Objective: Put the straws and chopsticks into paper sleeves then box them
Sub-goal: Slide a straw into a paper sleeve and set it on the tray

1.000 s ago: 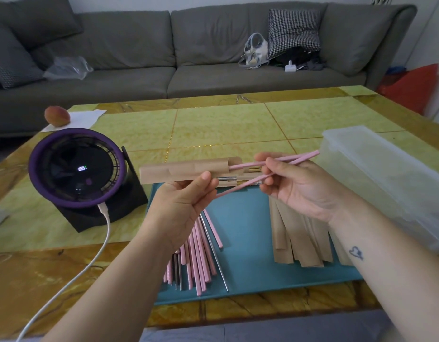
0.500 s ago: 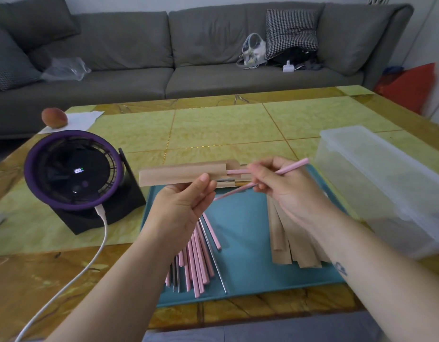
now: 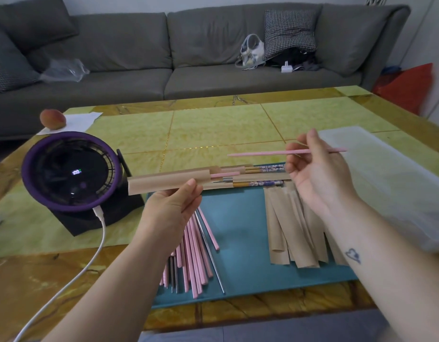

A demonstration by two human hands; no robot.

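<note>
A long brown paper sleeve [image 3: 168, 183] is held level above the worktop [image 3: 213, 129] by the left hand [image 3: 171, 213]. It is clamped between the thumb on top and the fingers [image 3: 191, 206] curled beneath, so that its open mouth is presented to the right. One slim pink stick [image 3: 224, 174] is already lodged in that mouth, with its end protruding. A second pink stick [image 3: 260, 153] is pinched along its right half by the fingers [image 3: 312, 141] of the right hand [image 3: 317, 178]. It is kept horizontal and parallel to the sleeve, presumably for insertion beside the first. Its free tip lies above and just right of the mouth, apart from the paper. A clear plastic box [image 3: 386, 174] is placed at the right, near for boxing.
</note>
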